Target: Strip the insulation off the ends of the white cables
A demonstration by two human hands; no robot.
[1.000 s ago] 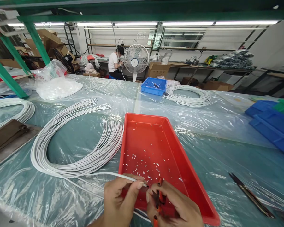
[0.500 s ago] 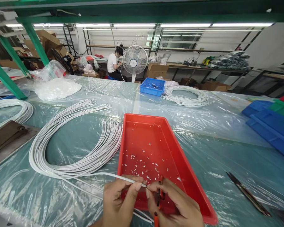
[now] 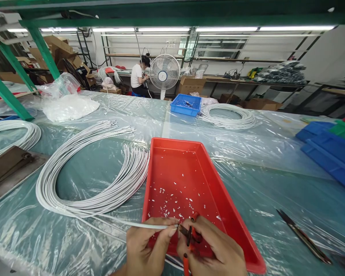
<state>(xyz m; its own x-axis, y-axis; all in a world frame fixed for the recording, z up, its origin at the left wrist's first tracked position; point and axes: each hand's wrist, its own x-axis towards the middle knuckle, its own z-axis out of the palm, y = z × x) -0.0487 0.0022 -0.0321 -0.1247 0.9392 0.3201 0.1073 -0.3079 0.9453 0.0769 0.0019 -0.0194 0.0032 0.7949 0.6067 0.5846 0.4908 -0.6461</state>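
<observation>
My left hand (image 3: 148, 249) pinches the end of a white cable (image 3: 138, 224) over the near edge of a red tray (image 3: 232, 226). My right hand (image 3: 215, 251) grips small red-handled cutters (image 3: 189, 237), their tip close to the cable's end beside my left thumb. The cable runs back to a big looped bundle of white cables (image 3: 83, 191) lying left of the tray. Small white scraps (image 3: 175, 201) dot the tray's floor.
Dark scissors (image 3: 303, 237) lie at the right on the plastic-covered table (image 3: 276, 191). Blue trays (image 3: 330, 153) are stacked far right; a small blue bin (image 3: 186, 104) and another cable coil (image 3: 227, 116) sit behind. A fan (image 3: 164, 73) and a seated person (image 3: 139, 76) are at the back.
The cable end has dropped slightly in my left hand and lies flatter. The cutters have shifted a little, their tip now at the cable's end.
</observation>
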